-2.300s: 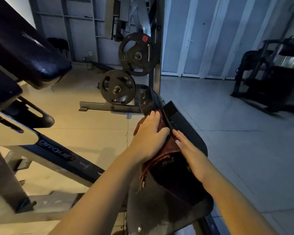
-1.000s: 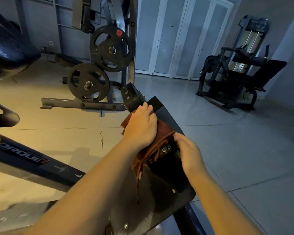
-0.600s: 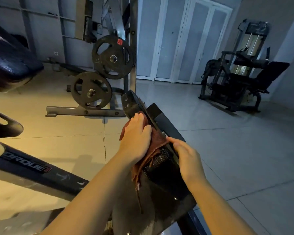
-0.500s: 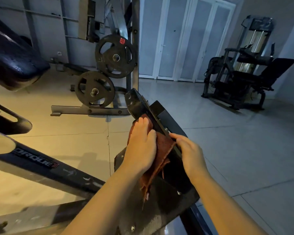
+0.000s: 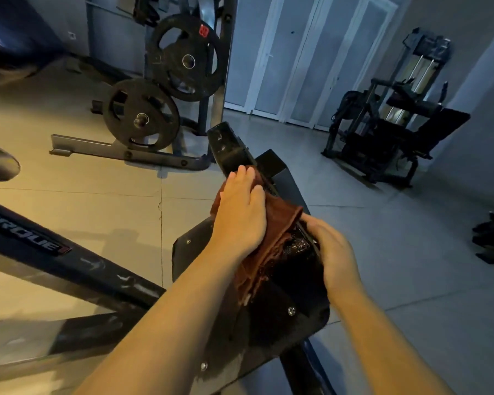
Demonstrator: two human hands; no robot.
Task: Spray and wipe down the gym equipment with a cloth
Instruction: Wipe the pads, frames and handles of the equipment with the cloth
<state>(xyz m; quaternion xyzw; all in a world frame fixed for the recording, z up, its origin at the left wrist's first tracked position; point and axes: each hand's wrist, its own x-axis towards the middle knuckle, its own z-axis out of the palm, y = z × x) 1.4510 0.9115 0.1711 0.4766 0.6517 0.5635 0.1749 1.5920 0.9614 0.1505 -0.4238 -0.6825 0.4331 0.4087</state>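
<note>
The person bends over a black machine pad [image 5: 271, 317] that runs from the bottom of the view up toward 12 o'clock. The left hand [image 5: 240, 215] lies flat on a reddish-brown cloth [image 5: 280, 223], the fingers [image 5: 244, 178] straight and pressing the cloth down on the upper part of the pad. The cloth is bunched, and its loose end hangs down over the pad's middle, at 6 o'clock from the hand. The right hand [image 5: 332, 249] is at 4 o'clock from the left one, just beside the cloth; its fingers are curled round the right edge of the pad and hold it there. Whether they also touch the cloth I cannot tell, because that part is dark and a little blurred.

At 11 o'clock two black weight plates [image 5: 141, 115] sit on a grey rack [image 5: 120, 152] on the tiled floor [image 5: 382, 252]. At 9 o'clock a dark frame bar [image 5: 54, 252] with white letters crosses the view. At 2 o'clock, well apart from the hands, stands another black gym machine [image 5: 388, 132], and behind it, at 1 o'clock, pale folding doors [image 5: 297, 58].
</note>
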